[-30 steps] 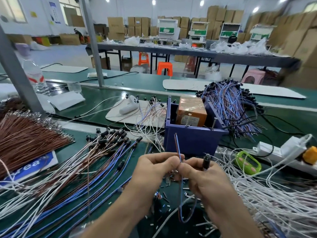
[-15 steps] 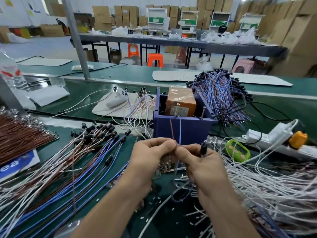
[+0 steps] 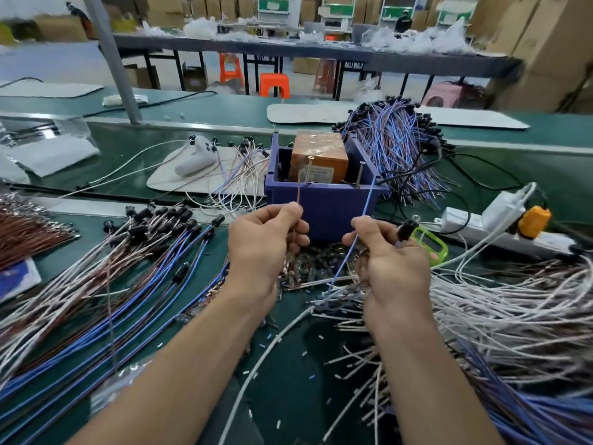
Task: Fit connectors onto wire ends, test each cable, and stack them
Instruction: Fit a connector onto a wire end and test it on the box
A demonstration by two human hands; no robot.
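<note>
Pinching brown wire (image 3: 298, 194), blue wire (image 3: 368, 200), connector (image 3: 406, 228) half-hidden

Partly hidden behind the curled fingers of the left hand (image 3: 263, 242): the brown wire (image 3: 299, 191). Lost under the thumb of the right hand (image 3: 391, 255): a stretch of the blue wire (image 3: 369, 197), most of the black connector (image 3: 405, 229), a corner of the green device (image 3: 431, 242). Too small to read: the label (image 3: 316, 173) on the orange box. Cut off at the right edge: the white wires (image 3: 513, 303); at the left and bottom edges: the blue cables (image 3: 96, 332)
</note>
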